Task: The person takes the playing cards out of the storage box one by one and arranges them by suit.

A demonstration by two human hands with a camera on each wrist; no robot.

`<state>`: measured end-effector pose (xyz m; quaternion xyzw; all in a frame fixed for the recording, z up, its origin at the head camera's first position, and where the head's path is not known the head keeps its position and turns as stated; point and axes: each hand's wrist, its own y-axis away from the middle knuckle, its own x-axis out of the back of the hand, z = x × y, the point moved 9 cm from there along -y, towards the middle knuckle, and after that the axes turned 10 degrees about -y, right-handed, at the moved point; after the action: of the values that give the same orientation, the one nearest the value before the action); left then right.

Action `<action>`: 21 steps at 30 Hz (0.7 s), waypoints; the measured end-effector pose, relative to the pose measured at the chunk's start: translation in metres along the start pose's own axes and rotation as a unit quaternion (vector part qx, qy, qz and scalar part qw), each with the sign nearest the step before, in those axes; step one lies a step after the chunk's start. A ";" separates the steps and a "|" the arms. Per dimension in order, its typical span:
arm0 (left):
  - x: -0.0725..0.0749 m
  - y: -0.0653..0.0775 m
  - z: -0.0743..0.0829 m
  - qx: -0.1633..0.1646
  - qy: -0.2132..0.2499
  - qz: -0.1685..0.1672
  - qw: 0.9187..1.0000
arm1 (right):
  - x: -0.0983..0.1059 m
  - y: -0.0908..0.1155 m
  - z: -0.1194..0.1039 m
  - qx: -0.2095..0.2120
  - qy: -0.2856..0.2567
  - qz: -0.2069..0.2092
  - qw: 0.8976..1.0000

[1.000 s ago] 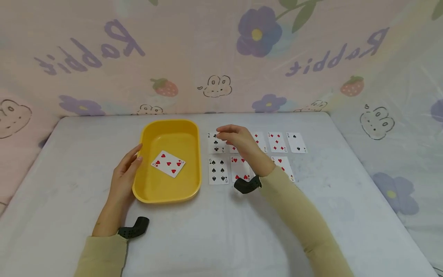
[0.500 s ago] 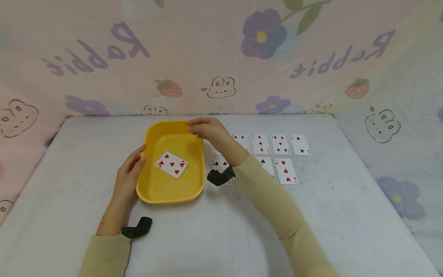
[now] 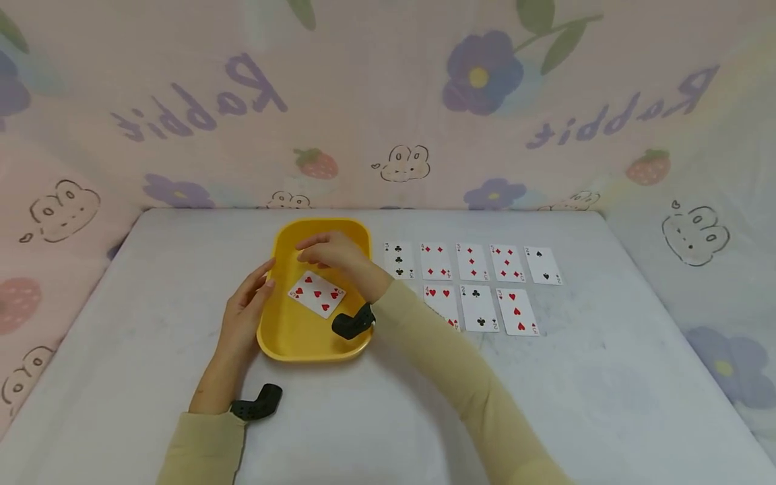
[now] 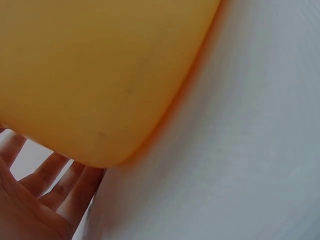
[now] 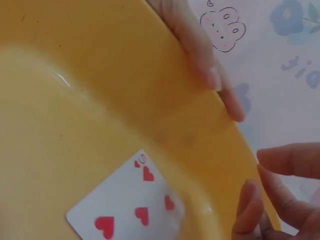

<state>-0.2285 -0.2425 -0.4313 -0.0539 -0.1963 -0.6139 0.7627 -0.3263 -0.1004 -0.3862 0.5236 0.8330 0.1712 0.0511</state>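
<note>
A yellow tray [image 3: 315,347] stands on the table with the five of hearts [image 3: 316,294] face up inside it. My left hand [image 3: 245,306] touches the tray's left side from outside, its fingers fairly straight; in the left wrist view these fingers [image 4: 82,190] rest against the outer wall. Over the tray, above the card, hovers my right hand [image 3: 336,256]. In the right wrist view its thumb and fingers stand apart with nothing between them. It does not touch the five of hearts.
Right of the tray lie two rows of face-up playing cards, among them the three of clubs [image 3: 398,261], two of spades [image 3: 543,265], four of hearts [image 3: 441,303] and three of hearts [image 3: 517,312]. My right sleeve [image 3: 448,357] crosses near the lower row. A printed cloth [image 3: 364,81] hangs behind.
My right hand has moved left from above the cards to over the tray. The left hand stays at the tray's side. The view has shifted slightly.
</note>
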 end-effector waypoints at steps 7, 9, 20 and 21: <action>0.001 0.002 0.001 -0.011 -0.002 0.001 1.000 | -0.008 0.000 0.014 -0.016 0.036 -0.007 0.999; 0.003 0.002 0.000 -0.009 -0.009 0.005 1.000 | -0.010 -0.002 0.020 -0.026 0.076 -0.006 0.997; -0.001 0.002 0.002 -0.011 0.002 0.000 1.000 | -0.013 -0.003 0.035 -0.057 0.288 -0.007 0.956; -0.001 0.002 0.002 -0.009 0.004 0.002 1.000 | -0.014 -0.003 0.035 -0.052 0.301 -0.010 0.952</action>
<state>-0.2267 -0.2402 -0.4296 -0.0586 -0.1881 -0.6144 0.7640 -0.3135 -0.1055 -0.4210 0.4355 0.8050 0.3639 -0.1733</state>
